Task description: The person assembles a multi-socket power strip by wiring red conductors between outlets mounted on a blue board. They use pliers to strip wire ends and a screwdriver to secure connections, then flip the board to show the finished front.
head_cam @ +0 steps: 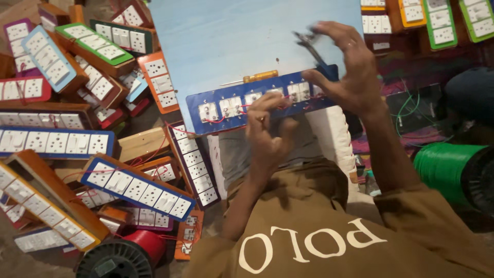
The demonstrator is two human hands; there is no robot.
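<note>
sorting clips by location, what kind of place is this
Probably a small workshop where electrical switchboards are assembled by hand: finished boards lie piled about, wire spools sit nearby, and the left hand steadies a blue panel while the right hand holds pliers.

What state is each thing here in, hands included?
Blue switch panel: back side up, red wires fitted.
Left hand: pinching a wire on the panel.
Right hand: gripping pliers.
Screwdriver: lying unused.
Green wire spool: lying on its side.
</note>
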